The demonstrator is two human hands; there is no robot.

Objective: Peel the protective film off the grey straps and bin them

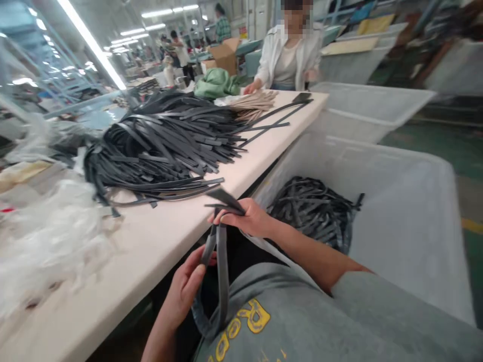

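Note:
My right hand point(247, 218) is closed on the upper ends of a dark grey strap point(222, 271) just off the table's near edge. The strap hangs down in a loop over my lap. My left hand point(188, 284) pinches the same strap lower down, thumb on one of its two runs. A big heap of the same dark straps point(162, 143) lies on the white table point(151, 241) ahead of my hands.
A white bin point(400, 221) to my right holds more dark straps point(313, 208). A second bin point(362, 108) stands behind it. A person in a white jacket point(289, 50) handles tan strips point(252, 100) at the table's far end. Clear plastic bags point(49, 226) lie at left.

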